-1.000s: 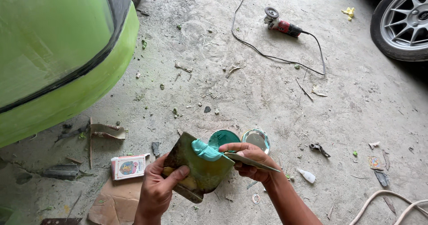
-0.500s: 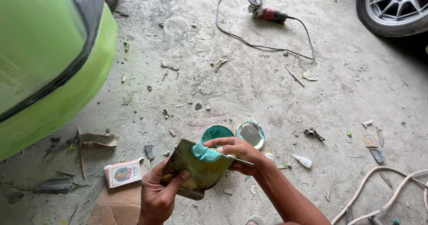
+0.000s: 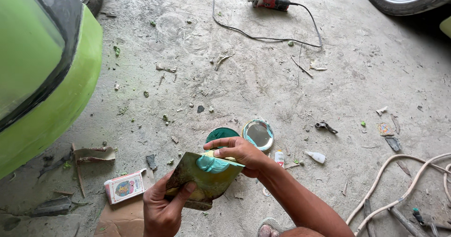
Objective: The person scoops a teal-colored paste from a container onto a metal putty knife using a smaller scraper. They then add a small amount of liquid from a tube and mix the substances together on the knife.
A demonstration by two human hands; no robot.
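Down low, the left hand (image 3: 162, 211) grips a flat board (image 3: 206, 183) from below. The right hand (image 3: 239, 152) is closed on a thin spreader (image 3: 224, 159), pressed into a blob of green paste (image 3: 212, 164) on the board, above the floor (image 3: 263, 82), near an open tin (image 3: 221, 134) and its lid (image 3: 258, 134).

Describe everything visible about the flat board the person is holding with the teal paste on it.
The board is a flat, roughly four-sided piece, stained olive-green and brown, apparently a worn mixing palette. It is held tilted above the concrete floor. The left hand grips its lower left edge, thumb on top. A blob of teal paste sits near its upper edge, where the right hand presses a thin flat blade against it. Its underside is hidden.
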